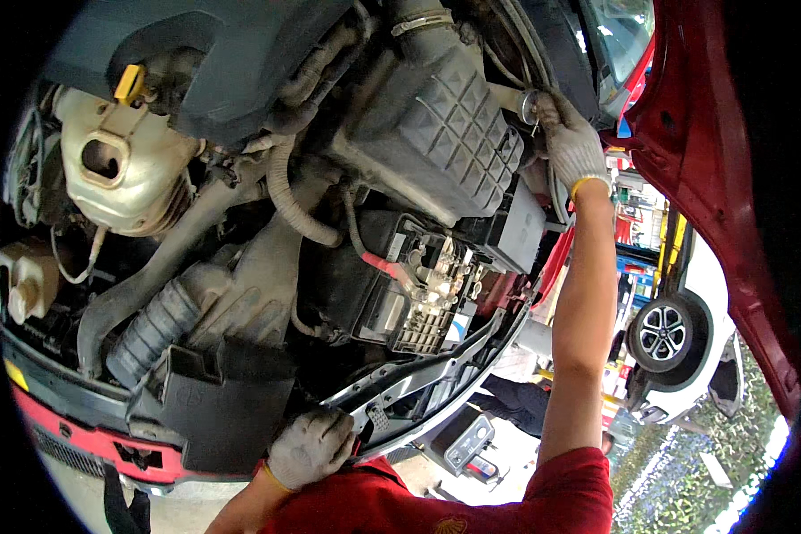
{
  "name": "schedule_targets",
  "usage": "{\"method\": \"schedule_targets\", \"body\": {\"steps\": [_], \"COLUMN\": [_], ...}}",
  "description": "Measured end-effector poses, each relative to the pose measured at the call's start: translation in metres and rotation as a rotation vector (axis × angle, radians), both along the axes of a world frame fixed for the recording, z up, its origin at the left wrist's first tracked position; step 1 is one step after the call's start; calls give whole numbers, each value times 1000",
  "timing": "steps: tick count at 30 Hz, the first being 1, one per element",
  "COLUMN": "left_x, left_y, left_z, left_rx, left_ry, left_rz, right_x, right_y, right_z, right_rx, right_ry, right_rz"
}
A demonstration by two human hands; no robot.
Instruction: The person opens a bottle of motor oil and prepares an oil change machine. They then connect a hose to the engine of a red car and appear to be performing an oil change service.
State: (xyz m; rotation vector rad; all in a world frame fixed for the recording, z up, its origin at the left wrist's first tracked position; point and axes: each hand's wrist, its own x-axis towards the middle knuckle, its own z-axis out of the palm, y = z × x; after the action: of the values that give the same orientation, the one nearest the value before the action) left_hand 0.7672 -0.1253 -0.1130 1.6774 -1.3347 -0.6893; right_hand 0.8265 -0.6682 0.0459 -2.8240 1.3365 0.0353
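Note:
My right hand (574, 147), in a grey-white knit glove, reaches far into the engine bay. Its fingers close around a small round silver-rimmed piece (528, 107), whose kind I cannot make out, beside the black ribbed air filter box (449, 125). My left hand (310, 448), gloved alike, is curled at the front edge of the bay by the black plastic cover (222, 405); what its fingers hold, if anything, is hidden. Between the hands sits the car battery (378, 285), with a fuse block (440, 285) on top and a red-sleeved cable (383, 264).
A metal heat shield (125, 165) and a yellow dipstick handle (130, 83) are at the left. The raised red hood (699, 116) borders the right. Beyond stand a white car (699, 329) and a grey device (470, 442); a person in dark clothes (514, 400) is nearby.

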Motion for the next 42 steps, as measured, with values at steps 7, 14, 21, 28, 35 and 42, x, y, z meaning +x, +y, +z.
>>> {"method": "schedule_targets", "body": {"steps": [7, 14, 21, 28, 35, 42], "left_x": [-1, 17, 88, 188, 229, 255], "left_y": [-15, -146, -289, -393, -477, -512], "left_z": [26, 89, 91, 79, 81, 65], "left_rx": [-70, -335, -340, -257, 70, 113], "left_ry": [196, 106, -253, -611, -379, -380], "left_rz": [223, 395, 637, 318, -21, -223], "right_x": [-3, 19, 21, 16, 16, 6], "right_y": [21, 43, 30, 19, 29, 22], "right_z": [9, 9, 2, 1, -9, -26], "right_rx": [-249, -171, -141, -131, -200, -313], "right_ry": [134, 191, 168, 210, 186, 141], "right_rz": [-124, -181, -140, -96, -91, -43]}}
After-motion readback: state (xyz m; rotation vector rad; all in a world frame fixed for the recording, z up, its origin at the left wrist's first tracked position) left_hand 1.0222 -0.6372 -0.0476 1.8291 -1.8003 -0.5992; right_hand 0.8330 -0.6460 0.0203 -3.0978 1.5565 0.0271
